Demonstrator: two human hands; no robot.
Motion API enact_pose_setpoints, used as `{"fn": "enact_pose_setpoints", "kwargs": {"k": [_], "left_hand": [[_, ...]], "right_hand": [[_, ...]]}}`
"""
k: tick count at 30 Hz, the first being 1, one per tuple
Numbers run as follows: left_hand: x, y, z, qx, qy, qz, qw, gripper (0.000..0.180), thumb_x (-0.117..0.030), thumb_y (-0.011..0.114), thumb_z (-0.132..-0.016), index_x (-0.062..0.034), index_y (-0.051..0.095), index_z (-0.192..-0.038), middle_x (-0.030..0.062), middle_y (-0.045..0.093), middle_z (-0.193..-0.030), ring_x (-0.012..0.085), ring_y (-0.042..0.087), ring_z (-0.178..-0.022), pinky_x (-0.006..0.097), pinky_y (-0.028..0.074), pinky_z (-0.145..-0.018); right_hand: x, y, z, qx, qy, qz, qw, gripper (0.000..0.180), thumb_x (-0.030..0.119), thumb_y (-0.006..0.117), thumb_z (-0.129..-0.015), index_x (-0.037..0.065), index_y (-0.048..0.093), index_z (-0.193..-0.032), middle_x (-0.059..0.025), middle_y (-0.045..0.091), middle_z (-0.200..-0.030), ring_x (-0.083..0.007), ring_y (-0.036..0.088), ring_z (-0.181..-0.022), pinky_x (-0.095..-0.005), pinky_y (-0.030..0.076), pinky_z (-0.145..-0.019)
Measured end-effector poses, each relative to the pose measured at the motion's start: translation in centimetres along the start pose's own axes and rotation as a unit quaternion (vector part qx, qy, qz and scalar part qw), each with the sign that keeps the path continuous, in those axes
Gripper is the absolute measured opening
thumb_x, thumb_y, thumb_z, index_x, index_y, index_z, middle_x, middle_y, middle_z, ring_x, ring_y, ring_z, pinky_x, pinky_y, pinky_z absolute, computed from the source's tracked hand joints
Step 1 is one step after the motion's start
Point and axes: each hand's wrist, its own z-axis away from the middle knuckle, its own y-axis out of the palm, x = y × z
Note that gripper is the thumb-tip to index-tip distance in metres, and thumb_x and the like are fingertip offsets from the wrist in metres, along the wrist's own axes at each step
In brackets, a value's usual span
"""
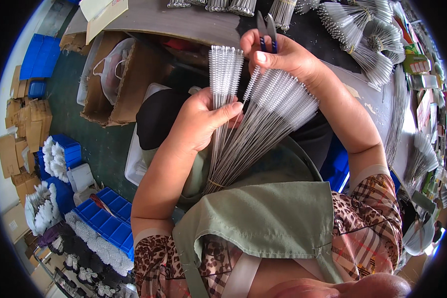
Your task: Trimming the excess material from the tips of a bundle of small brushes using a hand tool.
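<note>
My left hand (198, 119) is closed around a narrow sheaf of thin wire brushes (225, 74), white bristle ends up. To its right, a wider group of the same brushes (283, 102) fans out. The bare wire stems of both groups meet low at my lap, where a band (214, 184) circles them. My right hand (288, 57) is above the fan, closed on small snips (267, 37) with blue handles and dark blades pointing away from me. Its thumb and fingers are close to the tip of one brush that leans out of the fan.
Brush bundles (375, 35) lie on the table (184, 21) ahead and at right. Under it is an open cardboard box (126, 84) with a white plastic bag. Blue trays (109, 211), more brushes and stacked cartons (37, 119) stand at left. A green apron (263, 218) covers my lap.
</note>
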Motion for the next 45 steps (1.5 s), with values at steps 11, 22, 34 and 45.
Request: {"fn": "enact_pose_setpoints", "kwargs": {"k": [11, 22, 34, 45], "left_hand": [[0.2, -0.4, -0.1, -0.010, 0.009, 0.030, 0.999, 0.020, -0.008, 0.066, -0.082, 0.0023, 0.057, -0.097, 0.0071, 0.061, -0.089, 0.0157, 0.062, -0.076, 0.029, 0.054, -0.069], [0.3, -0.1, -0.4, 0.057, -0.003, -0.019, 0.998, 0.019, -0.007, 0.067, -0.081, 0.0006, 0.057, -0.096, 0.0054, 0.061, -0.088, 0.0137, 0.061, -0.077, 0.027, 0.052, -0.068], [0.4, -0.8, 0.3, 0.018, 0.007, 0.028, 0.999, 0.024, -0.007, 0.065, -0.080, -0.0003, 0.056, -0.102, 0.0061, 0.060, -0.094, 0.0168, 0.060, -0.079, 0.033, 0.052, -0.070], [0.5, -0.3, 0.1, -0.006, 0.022, 0.013, 1.000, 0.024, -0.004, 0.064, -0.081, 0.0035, 0.052, -0.100, 0.0086, 0.060, -0.091, 0.0151, 0.061, -0.075, 0.029, 0.054, -0.069]], "right_hand": [[0.6, 0.2, 0.0, -0.024, 0.018, 0.036, 0.999, 0.018, 0.016, 0.071, -0.078, 0.009, 0.055, -0.083, 0.0028, 0.052, -0.079, -0.0078, 0.052, -0.081, -0.0214, 0.039, -0.079], [0.4, -0.1, -0.6, 0.008, -0.050, 0.067, 0.996, 0.025, 0.027, 0.067, -0.082, 0.006, 0.055, -0.087, -0.0004, 0.054, -0.076, -0.0105, 0.058, -0.071, -0.0262, 0.047, -0.071], [0.9, 0.3, 0.0, 0.025, -0.025, -0.004, 0.999, 0.022, 0.018, 0.072, -0.077, 0.008, 0.055, -0.086, 0.0006, 0.053, -0.076, -0.0126, 0.059, -0.077, -0.0262, 0.046, -0.078], [0.7, 0.3, 0.1, -0.027, 0.009, 0.040, 0.999, 0.020, 0.006, 0.067, -0.076, 0.008, 0.055, -0.091, 0.0017, 0.052, -0.078, -0.0087, 0.052, -0.080, -0.0220, 0.040, -0.079]]}}
